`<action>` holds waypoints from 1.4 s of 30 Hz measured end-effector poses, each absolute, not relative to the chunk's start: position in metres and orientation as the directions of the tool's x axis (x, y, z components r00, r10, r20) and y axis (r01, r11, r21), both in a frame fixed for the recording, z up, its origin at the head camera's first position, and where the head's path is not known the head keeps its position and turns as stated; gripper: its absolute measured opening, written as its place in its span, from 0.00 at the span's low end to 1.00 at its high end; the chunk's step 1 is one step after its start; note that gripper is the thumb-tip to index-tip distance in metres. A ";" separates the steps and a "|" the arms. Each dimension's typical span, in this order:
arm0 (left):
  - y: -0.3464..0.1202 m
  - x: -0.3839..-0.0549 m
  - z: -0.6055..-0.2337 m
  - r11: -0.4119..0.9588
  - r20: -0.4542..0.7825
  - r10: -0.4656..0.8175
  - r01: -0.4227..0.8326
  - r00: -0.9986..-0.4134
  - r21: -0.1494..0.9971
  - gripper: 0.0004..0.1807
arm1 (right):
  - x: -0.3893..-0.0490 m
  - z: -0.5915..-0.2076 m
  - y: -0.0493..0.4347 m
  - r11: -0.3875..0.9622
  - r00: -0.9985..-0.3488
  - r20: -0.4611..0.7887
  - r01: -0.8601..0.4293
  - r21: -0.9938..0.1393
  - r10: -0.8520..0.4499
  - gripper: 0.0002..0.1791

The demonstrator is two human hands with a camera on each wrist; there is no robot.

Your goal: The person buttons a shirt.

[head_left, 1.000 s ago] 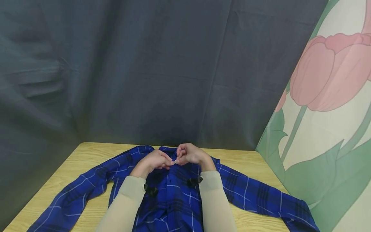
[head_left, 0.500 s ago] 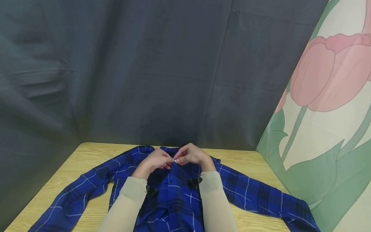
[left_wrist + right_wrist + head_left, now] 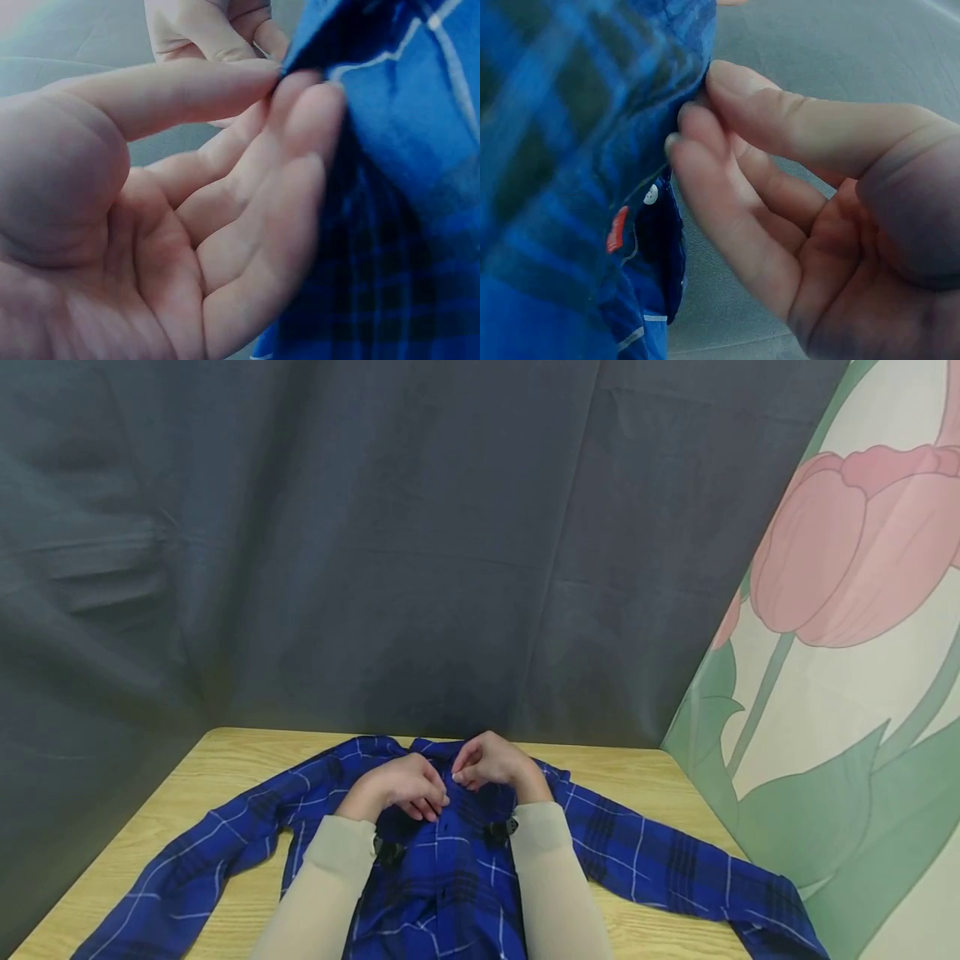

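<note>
A blue plaid button-up shirt (image 3: 457, 868) lies spread out, front up, with its collar at the table's far edge. Near the collar my left hand (image 3: 405, 785) pinches the front edge of the cloth between thumb and fingertips, as the left wrist view shows. Just right of it and slightly higher, my right hand (image 3: 491, 762) pinches shirt fabric with thumb and fingers. A white button (image 3: 651, 194) and a small red tag (image 3: 616, 229) show on the shirt below the right fingertips. The bit of cloth inside each pinch is hidden.
The shirt lies on a light wooden table (image 3: 637, 768). One sleeve (image 3: 180, 877) stretches to the left front, the other sleeve (image 3: 675, 860) to the right. A dark grey curtain (image 3: 412, 568) hangs behind, and a tulip-painted panel (image 3: 847, 610) stands at the right.
The fingertips of both hands met half a second ago; now the left hand has shifted slightly down the shirt front, away from the right. The right hand has stayed nearly in place.
</note>
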State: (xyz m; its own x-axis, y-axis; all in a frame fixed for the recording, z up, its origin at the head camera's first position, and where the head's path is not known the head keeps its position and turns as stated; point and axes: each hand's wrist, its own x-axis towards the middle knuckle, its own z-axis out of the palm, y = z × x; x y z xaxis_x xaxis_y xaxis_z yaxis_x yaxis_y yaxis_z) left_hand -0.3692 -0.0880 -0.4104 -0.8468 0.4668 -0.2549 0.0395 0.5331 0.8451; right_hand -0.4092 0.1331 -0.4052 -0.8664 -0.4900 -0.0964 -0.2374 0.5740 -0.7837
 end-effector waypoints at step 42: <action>-0.093 -0.338 -0.403 0.559 -0.117 0.680 0.409 -0.724 0.721 0.16 | -0.349 -0.417 0.114 0.789 -0.855 -0.275 -0.223 -0.573 -0.440 0.19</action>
State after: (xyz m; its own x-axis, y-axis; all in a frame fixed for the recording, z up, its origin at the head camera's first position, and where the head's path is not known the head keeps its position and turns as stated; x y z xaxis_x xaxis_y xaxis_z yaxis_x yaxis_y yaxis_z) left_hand -0.3376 -0.0928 -0.4027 -0.7236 0.6802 -0.1173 0.4091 0.5595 0.7208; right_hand -0.3491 0.1138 -0.4171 -0.8548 -0.4403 -0.2746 -0.2225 0.7890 -0.5727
